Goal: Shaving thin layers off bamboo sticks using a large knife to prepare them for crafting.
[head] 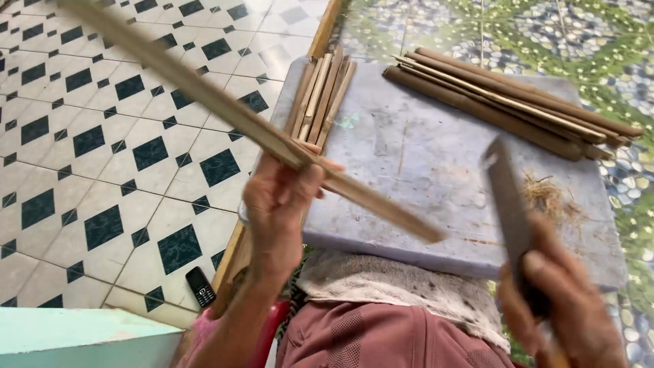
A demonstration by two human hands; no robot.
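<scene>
**Long strip in your left hand, blade in your right**

Your left hand (279, 194) sits near the middle of the view, fingers wrapped tight around a long wooden strip (225, 112). The strip runs from 10 o'clock at the top left corner down toward 4 o'clock, its lower end lying over the grey board (422, 157). It is blurred along its length.

Your right hand (569, 300) is at 5 o'clock, clenched on the handle of a flat dark blade (507, 197) that points up toward 12 o'clock over the board's right part. Just beside the blade, at its 3 o'clock, lies a small tuft of wood shavings (545, 194).

At the board's 11 o'clock corner rests a bundle of short split sticks (320, 99). At 1 o'clock lies a pile of longer brown sticks (511, 102), well apart from both hands.

On the tiled floor (102, 136) at 7 o'clock lies 1 small dark phone (200, 286). A grey cloth (402, 286) covers your lap under the board's near edge.
</scene>
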